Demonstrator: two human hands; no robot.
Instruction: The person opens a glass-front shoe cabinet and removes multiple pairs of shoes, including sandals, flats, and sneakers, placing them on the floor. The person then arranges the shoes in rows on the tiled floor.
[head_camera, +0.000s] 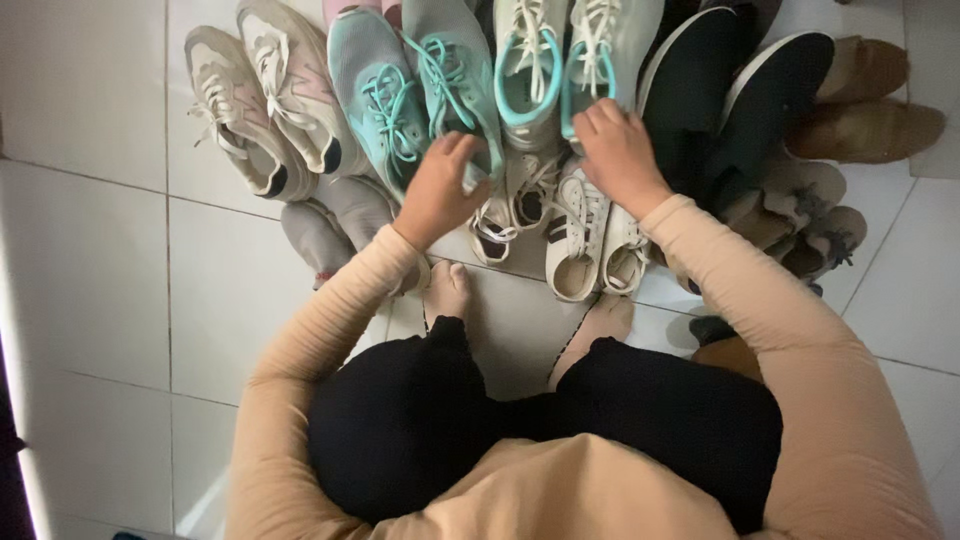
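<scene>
Left hand (440, 190) at 11 o'clock from the bare feet, fingers curled around the heel of a grey sneaker with teal laces (452, 75). Right hand (620, 155) at 1 o'clock, fingers pressed onto the heel of a pale grey sneaker with teal lining (605, 50). White sneakers (585, 235) lie just below both hands on the tiled floor (90, 260).

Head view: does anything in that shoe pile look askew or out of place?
Mostly tidy rows, but the white sneakers by the right hand lie jumbled across each other, laces loose. A grey shoe near the left hand sits tilted outside the rows. No damage visible.
</scene>
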